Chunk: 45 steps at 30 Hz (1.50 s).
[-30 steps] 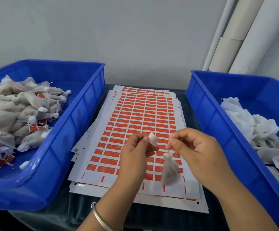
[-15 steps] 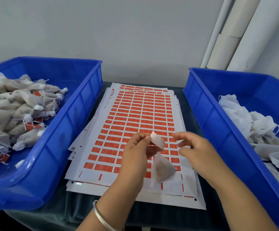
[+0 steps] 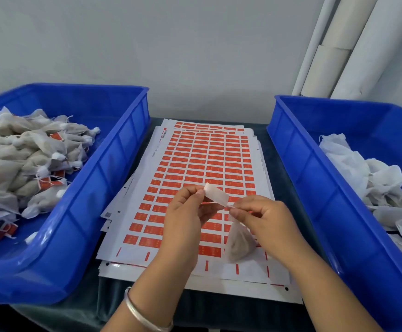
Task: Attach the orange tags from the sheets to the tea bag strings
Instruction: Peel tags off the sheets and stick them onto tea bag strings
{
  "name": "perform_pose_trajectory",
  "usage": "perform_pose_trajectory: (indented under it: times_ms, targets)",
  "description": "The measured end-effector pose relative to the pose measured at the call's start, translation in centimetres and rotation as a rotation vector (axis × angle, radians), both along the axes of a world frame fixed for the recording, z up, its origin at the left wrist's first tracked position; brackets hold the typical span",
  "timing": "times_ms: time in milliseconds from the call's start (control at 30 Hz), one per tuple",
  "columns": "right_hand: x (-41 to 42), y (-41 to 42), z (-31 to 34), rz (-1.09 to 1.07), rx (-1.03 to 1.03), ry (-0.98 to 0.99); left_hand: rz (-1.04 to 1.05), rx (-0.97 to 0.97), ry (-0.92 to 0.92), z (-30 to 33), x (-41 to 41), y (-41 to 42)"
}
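A stack of white sheets [image 3: 202, 164] printed with rows of orange tags lies in the middle of the table. Over its near part, my left hand [image 3: 185, 212] pinches one end of a peeled tag [image 3: 215, 194], whose pale underside faces me. My right hand [image 3: 264, 219] pinches the tag's other end between thumb and forefinger. A small filled tea bag [image 3: 238, 243] hangs just below my right hand and rests on the sheet; its string is too thin to make out.
A blue bin [image 3: 113, 168] on the left holds several tea bags with orange tags. A blue bin [image 3: 298, 164] on the right holds a heap of white untagged bags. White tubes [image 3: 334, 49] lean against the wall at the back right.
My right hand has come in to the tag and taken its free end. The tag now lies stretched out between both hands. The tea bag has shifted right, under my right hand.
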State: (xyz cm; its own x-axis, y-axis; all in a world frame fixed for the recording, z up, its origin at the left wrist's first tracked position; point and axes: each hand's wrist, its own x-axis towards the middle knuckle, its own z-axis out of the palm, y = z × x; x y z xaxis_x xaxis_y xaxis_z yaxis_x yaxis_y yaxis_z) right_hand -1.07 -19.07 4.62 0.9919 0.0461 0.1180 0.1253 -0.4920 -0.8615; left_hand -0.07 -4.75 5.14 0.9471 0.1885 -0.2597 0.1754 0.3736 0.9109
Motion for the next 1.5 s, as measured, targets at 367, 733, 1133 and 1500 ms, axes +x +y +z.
perform_pose_trajectory:
  times_ms: [367, 733, 1133, 1500]
  targets:
    - [-1.0, 0.4, 1.3, 0.099, -0.077, -0.203, 0.169, -0.055, 0.06, -0.2, 0.5, 0.7]
    - [-1.3, 0.6, 2.5, 0.064, -0.041, -0.255, 0.01, 0.067, 0.018, -0.3, -1.1, -1.9]
    - [-1.3, 0.2, 2.9, 0.012, 0.094, -0.274, -0.063, 0.137, -0.093, 0.1, -1.7, -2.5]
    - [-0.9, -0.3, 2.5, -0.082, 0.097, -0.302, -0.12, 0.166, -0.115, 0.2, -2.0, -2.6]
